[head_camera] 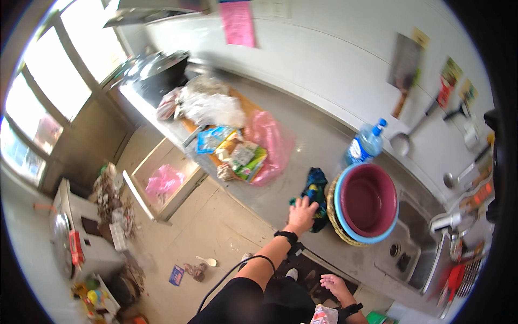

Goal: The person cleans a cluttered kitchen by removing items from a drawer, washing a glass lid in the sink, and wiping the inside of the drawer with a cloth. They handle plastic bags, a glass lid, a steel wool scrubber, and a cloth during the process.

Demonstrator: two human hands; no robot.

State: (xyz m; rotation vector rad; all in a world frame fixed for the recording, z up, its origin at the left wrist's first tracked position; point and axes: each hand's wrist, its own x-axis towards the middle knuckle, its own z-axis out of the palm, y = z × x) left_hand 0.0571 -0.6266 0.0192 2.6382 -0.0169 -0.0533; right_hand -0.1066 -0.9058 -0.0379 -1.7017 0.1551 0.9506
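Observation:
My left hand (302, 214) rests on a dark, green-and-blue patterned cloth (317, 194) that lies bunched on the steel counter (279, 202); its fingers are bent over the cloth's near side. Low in the view, my right hand (334, 284) hangs in front of the counter with its fingers apart and nothing in them. Just right of the cloth stand stacked basins, a maroon basin (366, 200) inside a light blue one, over a woven basket (336, 214). Behind them is a blue-capped plastic bottle (366, 143). A pink plastic bag (271, 146) and food packets (243, 156) lie farther left.
A metal sink (404, 247) is at the right. An open drawer (149, 210) juts out at the left, holding a pink bag. A cleaver (404, 60) and ladles hang on the wall. On the floor lie a white spoon (208, 261) and a small packet (176, 275).

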